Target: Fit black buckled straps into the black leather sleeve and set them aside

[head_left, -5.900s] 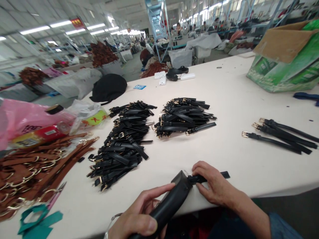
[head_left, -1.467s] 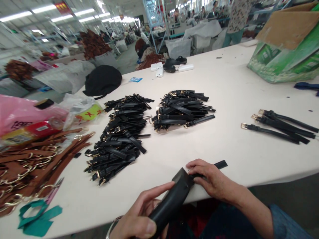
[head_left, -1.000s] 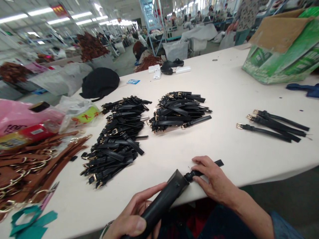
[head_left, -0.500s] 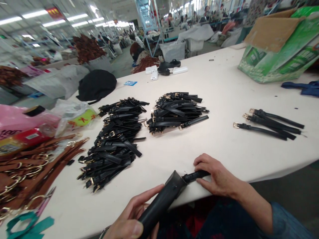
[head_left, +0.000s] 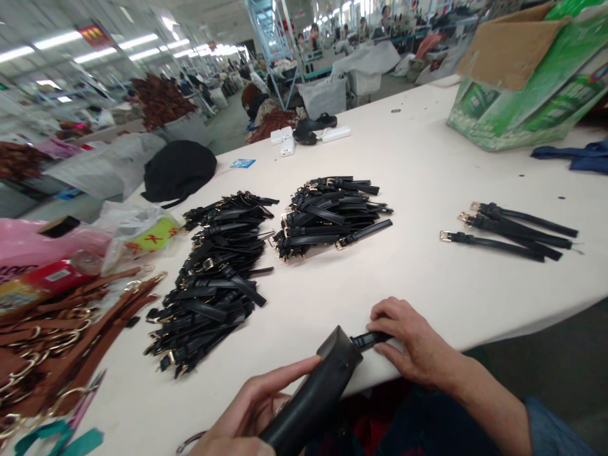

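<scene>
A long black tool [head_left: 316, 386] with a wide, flat end lies in my left hand [head_left: 251, 411], whose fingers wrap round it at the bottom of the view. The tool's wide end meets a black strap [head_left: 365, 341] over the table's near edge. My right hand [head_left: 411, 342] pinches this strap between thumb and fingers; the strap's far part is hidden in the hand. Beyond lie two heaps of black buckled straps, a long one [head_left: 213, 278] on the left and a smaller one [head_left: 327, 212] in the middle. Several single straps [head_left: 517, 234] lie on the right.
On the white table [head_left: 408, 171] stand a green bag with a cardboard box [head_left: 513, 101] at the back right and a black cap [head_left: 178, 171] at the back left. Brown straps with rings [head_left: 61, 342] and scissors with teal-wrapped handles [head_left: 57, 437] lie at the left.
The view has shifted slightly. The black tool and my left hand sit a little further right in view, and less of the strap shows beyond my right hand's fingertips. Both grips persist.
</scene>
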The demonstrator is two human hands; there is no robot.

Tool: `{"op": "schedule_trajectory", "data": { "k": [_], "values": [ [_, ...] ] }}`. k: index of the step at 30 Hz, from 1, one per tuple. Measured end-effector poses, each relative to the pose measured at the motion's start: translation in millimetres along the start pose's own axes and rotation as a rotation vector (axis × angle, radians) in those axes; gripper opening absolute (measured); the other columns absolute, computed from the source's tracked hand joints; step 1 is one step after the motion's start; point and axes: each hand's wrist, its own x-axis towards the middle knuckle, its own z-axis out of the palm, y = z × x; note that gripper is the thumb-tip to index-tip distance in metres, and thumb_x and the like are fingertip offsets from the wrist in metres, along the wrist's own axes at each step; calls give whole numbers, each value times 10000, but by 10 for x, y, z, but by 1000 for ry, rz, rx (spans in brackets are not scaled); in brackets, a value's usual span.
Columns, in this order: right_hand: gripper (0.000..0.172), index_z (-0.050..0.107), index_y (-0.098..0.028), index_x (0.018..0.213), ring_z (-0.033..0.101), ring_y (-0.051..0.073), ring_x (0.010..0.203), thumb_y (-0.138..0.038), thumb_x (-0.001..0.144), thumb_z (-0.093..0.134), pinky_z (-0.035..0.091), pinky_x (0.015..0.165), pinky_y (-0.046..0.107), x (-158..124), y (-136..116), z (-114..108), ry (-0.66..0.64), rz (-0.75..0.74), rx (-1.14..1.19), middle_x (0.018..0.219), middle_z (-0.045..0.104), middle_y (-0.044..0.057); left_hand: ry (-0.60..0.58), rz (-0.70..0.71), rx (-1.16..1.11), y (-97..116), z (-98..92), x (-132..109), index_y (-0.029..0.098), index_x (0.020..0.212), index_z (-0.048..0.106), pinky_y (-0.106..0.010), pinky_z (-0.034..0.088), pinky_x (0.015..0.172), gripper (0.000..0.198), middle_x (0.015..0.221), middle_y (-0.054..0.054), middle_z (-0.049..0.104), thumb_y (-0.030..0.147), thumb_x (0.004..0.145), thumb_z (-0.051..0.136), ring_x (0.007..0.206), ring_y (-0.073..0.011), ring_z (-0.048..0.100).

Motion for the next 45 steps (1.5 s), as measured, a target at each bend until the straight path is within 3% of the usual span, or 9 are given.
{"op": "schedule_trajectory", "data": {
  "k": [3, 8, 14, 18, 23, 27, 34, 38, 45],
  "values": [
    [224, 574, -204, 945, 442, 201, 903, -152, 726, 570, 370, 794, 369, 6, 9, -6, 0, 3, 39, 973, 509, 62, 34, -22, -26, 38, 72, 182, 177, 1335, 228, -158, 284, 352, 768, 704, -61, 621, 347, 662, 555, 411, -94, 475],
    [175, 576, -207, 901, 449, 183, 892, -148, 737, 570, 381, 781, 330, 8, 37, -16, -9, 12, 102, 945, 518, 44, -104, -142, -42, 110, 63, 423, 207, 1351, 159, -149, 335, 321, 804, 742, -79, 638, 292, 659, 560, 386, -104, 515],
    [205, 590, -222, 929, 447, 175, 870, -164, 732, 589, 375, 773, 316, 10, 67, -32, -20, 22, 99, 917, 525, 31, -80, -157, -71, 205, -7, 319, 197, 1360, 127, -136, 319, 307, 824, 739, -97, 649, 360, 683, 568, 378, -106, 526],
    [209, 596, -226, 924, 443, 176, 866, -164, 724, 597, 369, 774, 316, 16, 80, -23, -28, 25, 96, 910, 526, 28, -155, -202, -55, 276, 44, 347, 167, 1355, 162, -149, 320, 295, 842, 723, -104, 659, 339, 654, 595, 386, -133, 545],
    [256, 585, -240, 982, 445, 179, 864, -166, 737, 586, 372, 771, 314, 29, 89, -23, -37, 25, 106, 916, 529, 31, -63, -192, -100, 207, 89, 465, 186, 1360, 127, -143, 330, 315, 813, 740, -100, 647, 301, 672, 543, 396, -117, 538],
    [250, 589, -239, 973, 447, 180, 866, -178, 731, 598, 371, 774, 314, 29, 92, -33, -38, 27, 102, 913, 532, 30, -36, -155, -112, 170, 31, 407, 181, 1364, 95, -147, 308, 315, 811, 756, -104, 643, 348, 695, 522, 380, -103, 512],
    [201, 600, -226, 927, 450, 173, 855, -181, 731, 598, 370, 773, 309, 30, 93, -33, -38, 26, 97, 904, 538, 24, -85, -236, -18, 378, 54, 272, 167, 1359, 142, -170, 323, 366, 841, 723, -83, 655, 369, 673, 585, 431, -117, 530],
    [194, 599, -236, 940, 452, 171, 851, -185, 755, 572, 376, 765, 308, 34, 89, -41, -43, 23, 104, 894, 537, 26, -65, -215, 4, 276, 98, 382, 152, 1340, 221, -173, 359, 393, 854, 686, -64, 651, 338, 617, 636, 497, -143, 564],
    [255, 583, -235, 990, 447, 179, 870, -159, 748, 563, 377, 777, 323, 23, 85, -64, -57, 1, 107, 911, 527, 35, -2, -139, -14, 168, 92, 350, 155, 1356, 134, -144, 303, 310, 809, 749, -102, 638, 370, 686, 533, 369, -90, 493]
  ]
}}
